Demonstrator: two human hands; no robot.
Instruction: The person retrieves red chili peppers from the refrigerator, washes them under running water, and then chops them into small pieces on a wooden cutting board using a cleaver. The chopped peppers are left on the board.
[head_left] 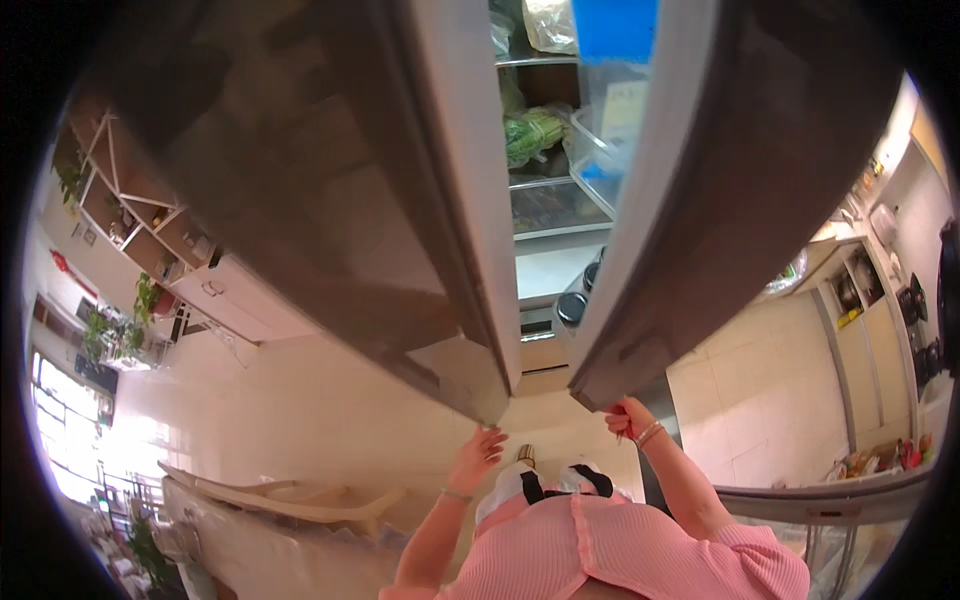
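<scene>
Two fridge doors stand ajar. Left hand [479, 449], fingers spread, touches the left door [400, 250] bottom corner. Right hand [628, 417] grips the right door [700, 230] bottom edge. Greens [532, 133] lie on a shelf between the doors.

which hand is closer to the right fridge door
Right. The right hand grips the bottom edge of the right fridge door. The left hand is under the bottom corner of the left fridge door, across the gap.

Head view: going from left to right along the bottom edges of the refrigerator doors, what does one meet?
Grey left refrigerator door → person's left hand → narrow gap showing shelves with green vegetables → person's right hand → grey right refrigerator door.
</scene>
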